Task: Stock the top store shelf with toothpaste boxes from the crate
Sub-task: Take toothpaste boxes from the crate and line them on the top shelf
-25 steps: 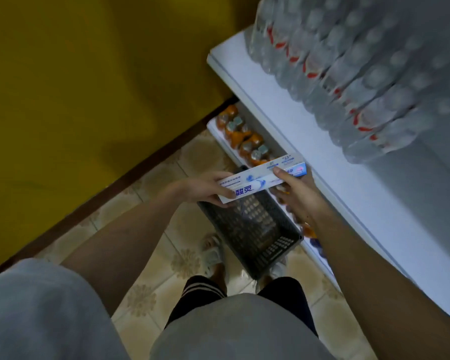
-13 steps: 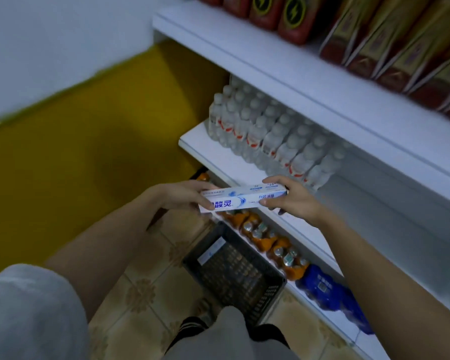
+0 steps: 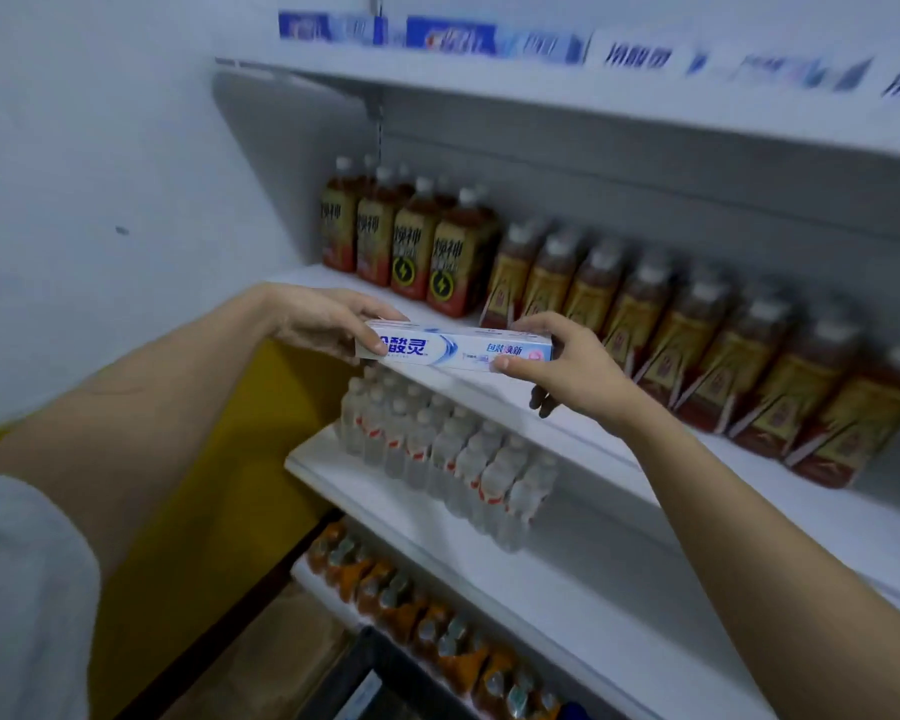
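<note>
- Holding one toothpaste box (image 3: 455, 349) level between them, the left hand (image 3: 317, 324) pinches its left end and the right hand (image 3: 557, 366) pinches its right end, thumbs on the printed front and fingers curled behind.
- The box sits in the air in front of the shelf of brown drink bottles (image 3: 645, 309), well below the top shelf (image 3: 567, 90); a grip at both ends likely keeps the long, light carton from tipping on the way up.
- Its printed face looks toward the person, which suits the row of toothpaste boxes (image 3: 448, 41) already standing along the top shelf with their fronts outward.
- Only a dark corner of the crate (image 3: 365, 678) shows at the bottom edge, on the floor near the lowest shelf; what it contains cannot be made out.
- Clear water bottles (image 3: 437, 449) and orange-capped bottles (image 3: 437, 631) fill the lower shelves, so the lift has to pass outside their edges.
</note>
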